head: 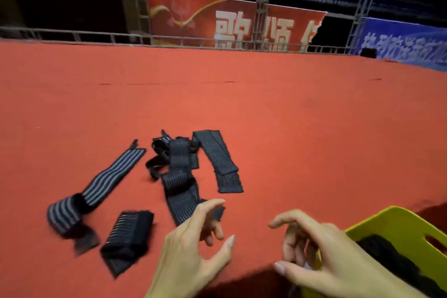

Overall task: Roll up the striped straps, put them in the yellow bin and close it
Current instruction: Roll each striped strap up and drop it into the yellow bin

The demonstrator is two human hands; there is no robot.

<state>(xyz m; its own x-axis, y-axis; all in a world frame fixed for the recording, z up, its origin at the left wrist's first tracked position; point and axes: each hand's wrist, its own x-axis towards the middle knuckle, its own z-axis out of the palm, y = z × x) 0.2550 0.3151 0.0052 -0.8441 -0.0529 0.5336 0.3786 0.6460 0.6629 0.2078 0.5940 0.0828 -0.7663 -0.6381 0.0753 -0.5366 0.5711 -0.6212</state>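
left hand (193, 244) hovers with fingers (208, 205) loosely curled and spread, holding nothing, its fingertips over the near end of a dark strap (181, 201). right hand (321, 254) hangs beside it, apart from it, fingers bent and relaxed, also holding nothing, just in front of the yellow bin (396, 225). the bin sits at the lower right on the red worktop (290, 116), its lid off, with dark cloth inside. left of the hands lies a folded strap (128, 237), and further left a grey-striped strap (96, 189), part rolled at its near end. beyond the hands are a tangled heap of straps (174, 152) and a flat strap (217, 159) to its right. a rail (72, 36) edges the far side, with a red banner (229, 22) and a blue banner (406, 41) behind.
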